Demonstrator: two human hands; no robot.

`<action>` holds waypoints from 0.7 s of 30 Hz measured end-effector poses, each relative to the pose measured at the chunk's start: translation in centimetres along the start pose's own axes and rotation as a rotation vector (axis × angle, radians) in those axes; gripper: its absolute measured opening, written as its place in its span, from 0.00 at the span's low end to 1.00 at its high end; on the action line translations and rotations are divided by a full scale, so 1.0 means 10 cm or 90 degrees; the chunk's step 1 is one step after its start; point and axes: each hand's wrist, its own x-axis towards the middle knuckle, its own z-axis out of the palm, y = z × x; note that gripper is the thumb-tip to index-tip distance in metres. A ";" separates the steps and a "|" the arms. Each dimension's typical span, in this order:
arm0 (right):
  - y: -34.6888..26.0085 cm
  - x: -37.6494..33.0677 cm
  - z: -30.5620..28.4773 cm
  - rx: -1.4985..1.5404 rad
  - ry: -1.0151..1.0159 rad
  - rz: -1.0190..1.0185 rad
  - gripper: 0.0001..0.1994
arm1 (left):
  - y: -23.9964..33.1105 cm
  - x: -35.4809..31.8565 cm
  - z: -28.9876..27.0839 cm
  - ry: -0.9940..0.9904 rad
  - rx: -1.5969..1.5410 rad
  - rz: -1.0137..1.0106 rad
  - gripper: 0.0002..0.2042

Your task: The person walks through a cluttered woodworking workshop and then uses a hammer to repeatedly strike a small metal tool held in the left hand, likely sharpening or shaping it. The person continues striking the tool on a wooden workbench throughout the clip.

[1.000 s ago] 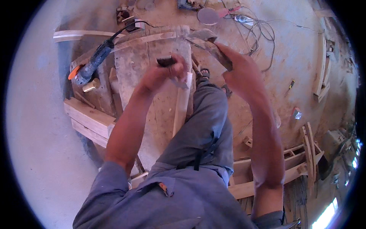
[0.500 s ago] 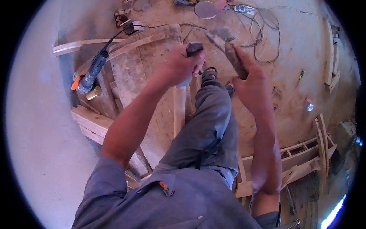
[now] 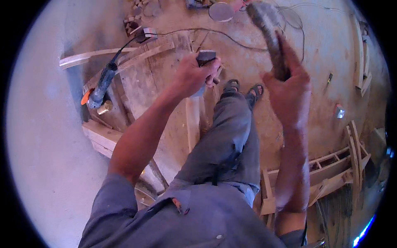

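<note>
My left hand (image 3: 195,75) is closed around a small dark block-shaped tool (image 3: 205,57), held above the dusty wooden workbench (image 3: 140,89). My right hand (image 3: 289,89) is raised higher and grips a curved, grey, dusty wooden piece (image 3: 266,27) that points up and away from me. The two hands are apart, with my grey trouser legs and sandalled feet (image 3: 244,87) below them.
An angle grinder (image 3: 101,87) with a black cord lies on the bench's left side. Wooden slats (image 3: 101,138) stick out to the left. Wooden frames (image 3: 331,169) lie on the sandy floor at right. A round disc (image 3: 220,11) and cables lie at the top.
Both hands have moved apart. My right hand lifted the curved piece up and to the right; my left hand keeps the dark tool near the bench.
</note>
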 end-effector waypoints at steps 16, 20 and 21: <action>-0.11 0.23 0.16 -0.227 -0.119 -0.017 0.38 | -0.02 0.03 -0.05 0.000 0.052 -0.001 0.10; -0.11 0.18 0.20 -0.354 -0.313 -0.096 0.38 | 0.00 -0.04 0.05 0.034 -0.010 0.053 0.09; -0.06 0.19 0.19 -0.312 -0.286 -0.099 0.38 | 0.03 -0.03 0.05 0.027 0.019 0.035 0.09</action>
